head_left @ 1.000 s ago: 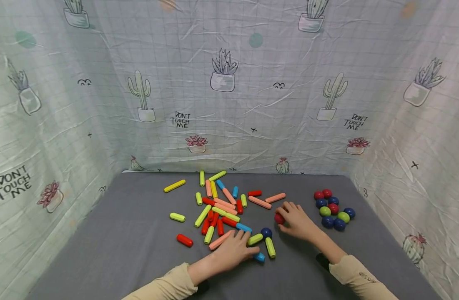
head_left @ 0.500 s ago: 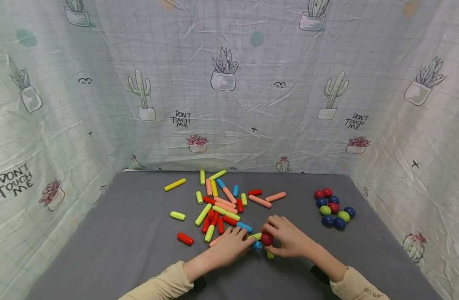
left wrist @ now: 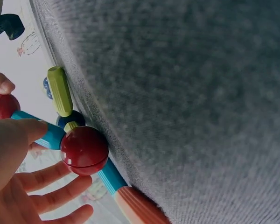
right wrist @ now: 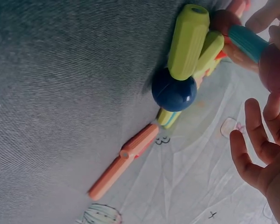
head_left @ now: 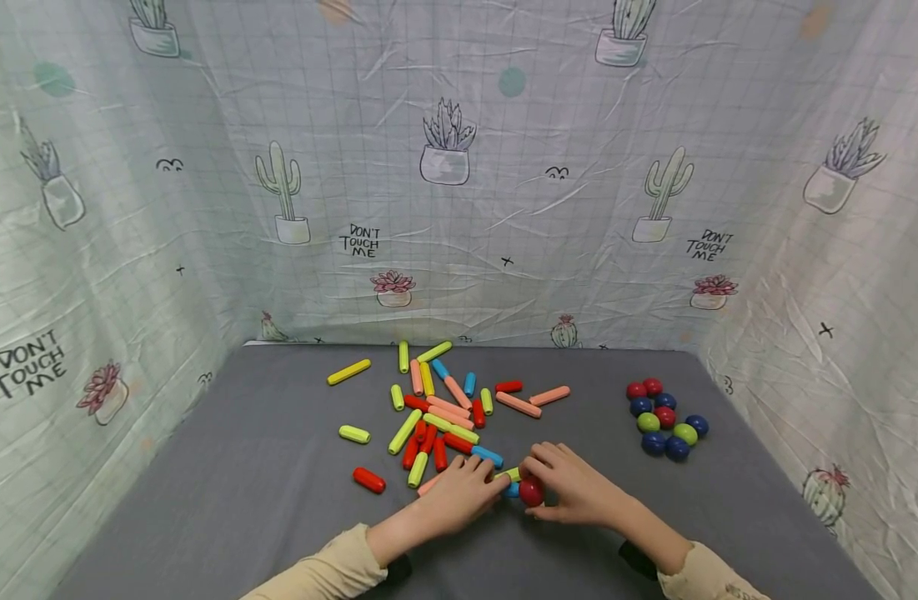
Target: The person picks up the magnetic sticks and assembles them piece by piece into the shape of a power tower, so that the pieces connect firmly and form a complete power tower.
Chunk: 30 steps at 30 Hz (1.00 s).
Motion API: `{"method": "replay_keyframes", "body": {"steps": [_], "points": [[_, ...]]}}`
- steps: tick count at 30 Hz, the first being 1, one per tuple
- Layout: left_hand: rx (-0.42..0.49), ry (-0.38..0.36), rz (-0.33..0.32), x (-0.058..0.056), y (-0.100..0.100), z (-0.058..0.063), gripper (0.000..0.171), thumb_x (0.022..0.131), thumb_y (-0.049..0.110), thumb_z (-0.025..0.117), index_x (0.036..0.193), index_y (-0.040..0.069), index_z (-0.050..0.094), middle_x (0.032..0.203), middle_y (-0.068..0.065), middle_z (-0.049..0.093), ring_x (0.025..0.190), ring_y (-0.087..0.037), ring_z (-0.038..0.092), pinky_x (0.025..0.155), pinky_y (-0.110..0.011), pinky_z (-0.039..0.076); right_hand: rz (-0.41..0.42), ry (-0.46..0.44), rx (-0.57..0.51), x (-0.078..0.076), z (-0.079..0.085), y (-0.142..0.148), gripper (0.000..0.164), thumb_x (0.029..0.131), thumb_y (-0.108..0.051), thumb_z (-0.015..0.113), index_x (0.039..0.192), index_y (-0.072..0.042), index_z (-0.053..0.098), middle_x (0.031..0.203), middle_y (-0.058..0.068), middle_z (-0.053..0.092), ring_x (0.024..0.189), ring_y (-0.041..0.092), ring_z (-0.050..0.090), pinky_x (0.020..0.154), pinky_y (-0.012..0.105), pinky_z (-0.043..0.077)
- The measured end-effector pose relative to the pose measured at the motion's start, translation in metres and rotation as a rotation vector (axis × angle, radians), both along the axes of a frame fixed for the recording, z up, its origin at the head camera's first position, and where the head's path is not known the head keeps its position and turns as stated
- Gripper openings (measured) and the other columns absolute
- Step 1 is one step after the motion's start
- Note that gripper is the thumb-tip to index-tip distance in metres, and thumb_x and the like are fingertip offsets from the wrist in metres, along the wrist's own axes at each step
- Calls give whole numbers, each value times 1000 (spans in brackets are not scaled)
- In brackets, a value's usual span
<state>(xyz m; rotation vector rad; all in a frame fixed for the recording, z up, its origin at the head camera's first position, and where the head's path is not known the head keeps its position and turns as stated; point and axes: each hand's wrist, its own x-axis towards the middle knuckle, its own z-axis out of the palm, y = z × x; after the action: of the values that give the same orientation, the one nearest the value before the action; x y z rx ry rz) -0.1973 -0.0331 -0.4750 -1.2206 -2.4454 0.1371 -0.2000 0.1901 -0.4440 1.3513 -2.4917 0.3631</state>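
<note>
My left hand (head_left: 459, 497) pinches a short blue stick (left wrist: 54, 138) above the table. A glossy red ball (left wrist: 84, 150) sits on one end of it. My right hand (head_left: 574, 492) grips another red ball (head_left: 531, 492) at the stick's other end; the two look to be touching in the wrist views. Close by, a lime-green stick (right wrist: 189, 42) meets a navy ball (right wrist: 174, 90) on the table. In the head view the hands hide most of these pieces.
Several red, lime, pink, blue and yellow sticks (head_left: 449, 412) lie scattered at the middle and left of the grey table (head_left: 226, 517). A cluster of red, navy and lime balls (head_left: 664, 417) rests at the right. Printed cloth (head_left: 443, 250) walls the back and sides.
My right hand has carried its red ball leftward and nearer, up to the blue stick at my left hand. My left hand has shifted only slightly, drawing the stick in.
</note>
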Motion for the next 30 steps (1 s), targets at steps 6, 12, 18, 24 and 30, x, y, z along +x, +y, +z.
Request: {"method": "replay_keyframes", "body": {"steps": [6, 12, 18, 24, 30], "points": [[-54, 51, -8, 0, 3, -2, 21, 86, 39, 54, 106, 32, 51, 97, 2, 55, 81, -14, 51, 65, -25, 42, -4, -91, 138, -2, -4, 4, 52, 62, -49, 75, 100, -19, 54, 90, -9, 46, 82, 5, 38, 71, 26, 35], [-128, 90, -5, 3, 7, -1, 22, 87, 42, 52, 108, 37, 51, 99, 1, 55, 84, -14, 52, 67, -26, 44, -77, -80, 325, -5, -7, 6, 42, 68, -35, 75, 107, -30, 60, 94, -5, 43, 85, 10, 33, 69, 27, 29], [-144, 36, -15, 4, 8, 3, 21, 87, 40, 52, 108, 41, 53, 105, -1, 56, 89, -16, 54, 70, -28, 47, -97, -45, 334, -9, -14, 5, 22, 75, -28, 70, 94, -37, 65, 101, -1, 45, 89, 14, 34, 70, 31, 34], [-166, 45, -7, 4, 8, 3, 21, 87, 40, 52, 108, 42, 53, 108, -2, 56, 92, -18, 54, 72, -29, 48, -97, -36, 307, -13, -18, 7, 19, 74, -34, 68, 92, -37, 65, 106, 1, 46, 94, 16, 36, 73, 35, 38], [-157, 50, -3, 4, 7, 2, 23, 86, 41, 52, 110, 40, 53, 104, -1, 55, 88, -16, 53, 69, -27, 47, -80, -27, 298, -14, -17, 5, 22, 73, -37, 68, 95, -35, 66, 107, 3, 46, 94, 17, 39, 73, 36, 40]]}}
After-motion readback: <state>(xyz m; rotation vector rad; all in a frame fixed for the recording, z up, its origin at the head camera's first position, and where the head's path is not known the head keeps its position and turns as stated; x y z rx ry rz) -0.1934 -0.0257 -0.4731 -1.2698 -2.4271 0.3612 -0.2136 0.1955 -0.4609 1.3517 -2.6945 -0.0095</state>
